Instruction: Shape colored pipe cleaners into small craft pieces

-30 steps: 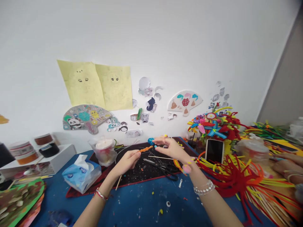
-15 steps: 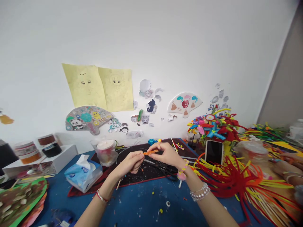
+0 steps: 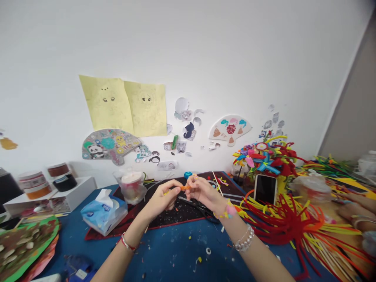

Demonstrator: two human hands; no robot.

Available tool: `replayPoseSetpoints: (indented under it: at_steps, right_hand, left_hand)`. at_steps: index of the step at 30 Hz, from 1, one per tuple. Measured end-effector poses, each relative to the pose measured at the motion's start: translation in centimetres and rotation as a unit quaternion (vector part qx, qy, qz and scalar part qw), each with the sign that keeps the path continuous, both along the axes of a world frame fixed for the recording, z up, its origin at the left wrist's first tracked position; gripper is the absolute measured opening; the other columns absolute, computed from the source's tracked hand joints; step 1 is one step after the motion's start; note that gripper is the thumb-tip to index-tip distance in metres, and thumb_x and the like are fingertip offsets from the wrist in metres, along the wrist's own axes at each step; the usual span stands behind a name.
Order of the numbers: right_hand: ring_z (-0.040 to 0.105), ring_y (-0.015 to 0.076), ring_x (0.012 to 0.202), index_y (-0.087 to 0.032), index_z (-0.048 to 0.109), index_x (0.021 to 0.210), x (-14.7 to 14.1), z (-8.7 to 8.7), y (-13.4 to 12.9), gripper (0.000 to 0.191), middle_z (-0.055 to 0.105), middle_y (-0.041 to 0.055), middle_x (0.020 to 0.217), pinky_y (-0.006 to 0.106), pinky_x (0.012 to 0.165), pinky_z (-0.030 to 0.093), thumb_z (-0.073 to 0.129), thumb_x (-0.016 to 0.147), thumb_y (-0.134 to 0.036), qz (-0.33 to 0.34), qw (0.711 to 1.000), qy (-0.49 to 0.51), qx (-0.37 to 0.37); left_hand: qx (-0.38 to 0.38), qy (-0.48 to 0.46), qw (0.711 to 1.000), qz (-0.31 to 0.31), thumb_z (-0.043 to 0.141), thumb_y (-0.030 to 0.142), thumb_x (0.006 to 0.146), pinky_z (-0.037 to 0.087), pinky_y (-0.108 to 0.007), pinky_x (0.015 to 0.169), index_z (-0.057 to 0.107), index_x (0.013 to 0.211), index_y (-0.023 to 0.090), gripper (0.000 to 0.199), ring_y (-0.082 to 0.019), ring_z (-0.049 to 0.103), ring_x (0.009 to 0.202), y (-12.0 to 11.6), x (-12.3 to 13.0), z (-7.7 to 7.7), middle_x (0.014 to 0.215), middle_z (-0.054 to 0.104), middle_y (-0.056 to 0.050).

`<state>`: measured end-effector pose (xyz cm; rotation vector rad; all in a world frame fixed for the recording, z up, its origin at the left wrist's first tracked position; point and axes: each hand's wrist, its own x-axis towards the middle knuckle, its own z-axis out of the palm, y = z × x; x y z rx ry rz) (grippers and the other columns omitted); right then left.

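Between my two hands is a short piece of orange pipe cleaner (image 3: 184, 188), pinched at both ends above a dark mat. My left hand (image 3: 166, 196) has thumb and forefinger closed on its left end. The fingers of my right hand (image 3: 202, 192) close on its right end and partly hide it. A bit of yellow shows by the left fingers, too small to name. Below the hands, dark-handled scissors (image 3: 205, 211) lie on the mat (image 3: 167, 219). A blue curled ball (image 3: 188, 175) sits just behind the right hand.
A tissue pack (image 3: 104, 213) and a bagged cup (image 3: 132, 186) stand left. Right are a phone (image 3: 265, 188), red pipe cleaners (image 3: 289, 225) and a pipe-cleaner bouquet (image 3: 264, 158). Another person's hand (image 3: 357, 213) is at the far right. A googly eye (image 3: 208, 250) lies in front.
My right hand has turned, its fingers now curled more around the orange piece. My left hand has rotated too, its forefinger now extended along the piece. The view has shifted slightly.
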<state>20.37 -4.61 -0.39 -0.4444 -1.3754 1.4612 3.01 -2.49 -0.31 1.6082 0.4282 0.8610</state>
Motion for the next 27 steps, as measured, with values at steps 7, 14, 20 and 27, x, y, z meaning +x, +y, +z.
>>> replayPoseSetpoints:
  at_steps: [7,14,20,27]
  right_hand:
    - [0.061,0.0073,0.059,-0.018,0.042,0.073,-0.7,-0.7,0.0,0.009,0.062,-0.0010,0.066,0.017,0.060,0.050,0.051,0.074,-0.020,0.121,0.977,0.137,-0.106]
    - [0.060,0.0113,0.054,-0.021,0.030,0.062,-0.6,-1.6,-0.9,0.040,0.059,-0.0032,0.058,0.017,0.039,0.044,0.063,0.064,-0.043,0.083,0.991,0.099,-0.042]
    - [0.048,0.0078,0.038,-0.021,0.034,0.060,-1.5,-1.1,-2.2,0.047,0.053,-0.0043,0.056,0.018,0.033,0.037,0.068,0.056,-0.054,0.017,0.992,0.093,0.085]
    - [0.051,0.0111,0.064,-0.023,0.061,0.069,-1.4,1.6,-3.5,0.005,0.049,-0.0008,0.072,0.027,0.060,0.045,0.065,0.070,-0.024,-0.338,0.859,-0.034,0.383]
  left_hand:
    - [-0.120,-0.149,0.977,-0.095,0.046,0.030,0.084,0.019,-0.011,0.029,0.046,0.082,0.019,0.011,-0.002,0.008,0.030,-1.0,1.0,-0.7,0.037,0.015,0.014]
    - [-0.204,-0.239,0.916,-0.248,0.039,0.027,0.087,0.019,-0.010,0.027,0.045,0.079,0.017,0.014,-0.001,0.008,0.027,-3.9,2.8,-1.2,0.041,0.026,0.011]
    - [-0.250,-0.285,0.896,-0.230,0.040,0.032,0.087,0.018,-0.011,0.027,0.045,0.075,0.017,0.020,-0.001,0.008,0.028,-6.4,3.7,-0.4,0.041,0.028,0.011]
    - [-0.217,-0.312,0.925,0.012,0.051,0.027,0.082,0.017,-0.013,0.031,0.035,0.064,0.019,0.026,-0.004,0.005,0.037,-6.8,3.1,1.5,0.044,0.011,0.011]
